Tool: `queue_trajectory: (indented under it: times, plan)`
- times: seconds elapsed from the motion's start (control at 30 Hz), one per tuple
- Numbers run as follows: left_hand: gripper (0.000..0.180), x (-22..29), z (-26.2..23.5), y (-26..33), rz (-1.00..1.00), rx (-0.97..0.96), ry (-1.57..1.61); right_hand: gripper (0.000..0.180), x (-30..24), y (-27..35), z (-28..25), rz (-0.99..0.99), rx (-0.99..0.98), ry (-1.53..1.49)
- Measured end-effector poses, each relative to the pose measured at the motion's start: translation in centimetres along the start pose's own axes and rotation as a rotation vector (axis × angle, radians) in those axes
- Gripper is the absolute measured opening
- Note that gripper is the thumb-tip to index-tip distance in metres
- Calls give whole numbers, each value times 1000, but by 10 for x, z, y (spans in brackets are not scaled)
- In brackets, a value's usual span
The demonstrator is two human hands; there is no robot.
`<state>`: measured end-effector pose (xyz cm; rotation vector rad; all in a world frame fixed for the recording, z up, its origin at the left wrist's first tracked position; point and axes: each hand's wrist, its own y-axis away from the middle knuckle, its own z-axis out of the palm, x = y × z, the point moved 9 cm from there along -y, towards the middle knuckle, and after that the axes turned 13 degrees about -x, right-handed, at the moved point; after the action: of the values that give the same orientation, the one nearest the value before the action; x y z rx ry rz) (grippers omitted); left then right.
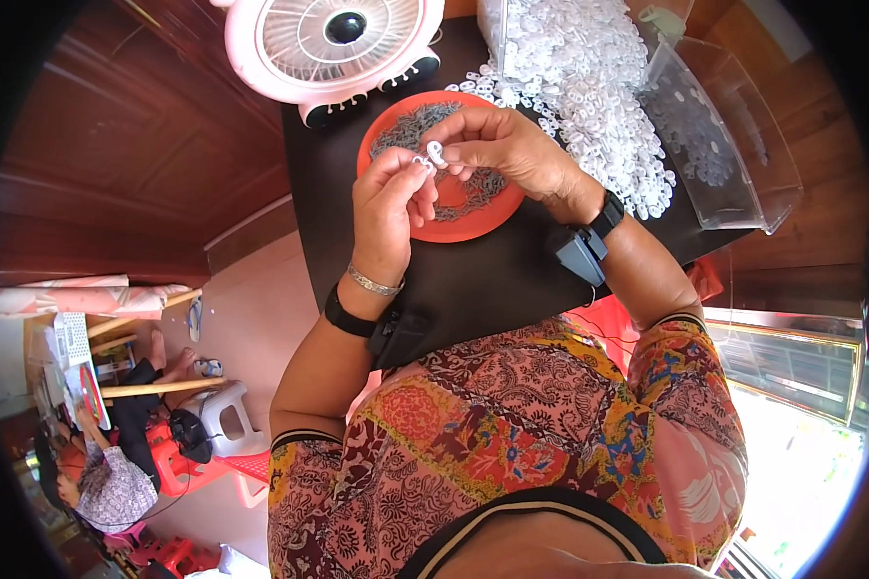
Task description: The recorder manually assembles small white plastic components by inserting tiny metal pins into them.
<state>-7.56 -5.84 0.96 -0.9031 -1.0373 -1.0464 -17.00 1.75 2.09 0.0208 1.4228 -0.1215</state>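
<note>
Over an orange plate (pixel 441 232) my two hands meet, fingertips nearly touching. My right hand (pixel 526 154) is closed in a pinch on a small white plastic clip (pixel 435 152), rounded with a hole in it. My left hand (pixel 386 207) pinches another small white piece (pixel 421 163) just beside it; its exact shape is partly hidden by the fingers. Beneath them, many thin grey pieces (pixel 473 196), too small to make out singly, lie heaped on the plate.
A large pile of white plastic clips (pixel 599 106) spreads over the black table (pixel 463 280). Beside it lies a clear plastic box (pixel 743 135) on its side. A pink fan (pixel 309 92) stands at the far left. Another person (pixel 116 487) sits at the lower left near red stools.
</note>
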Motion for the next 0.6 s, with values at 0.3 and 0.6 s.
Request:
queue_trajectory:
  times: [0.3, 0.6]
  plan:
    - [12, -7, 0, 1, -61, 24, -23, 19, -8, 7, 2, -12, 83, 72]
    - [14, -8, 4, 1, -57, 20, -95, 19, -14, 11, 3, -46, 117, 307]
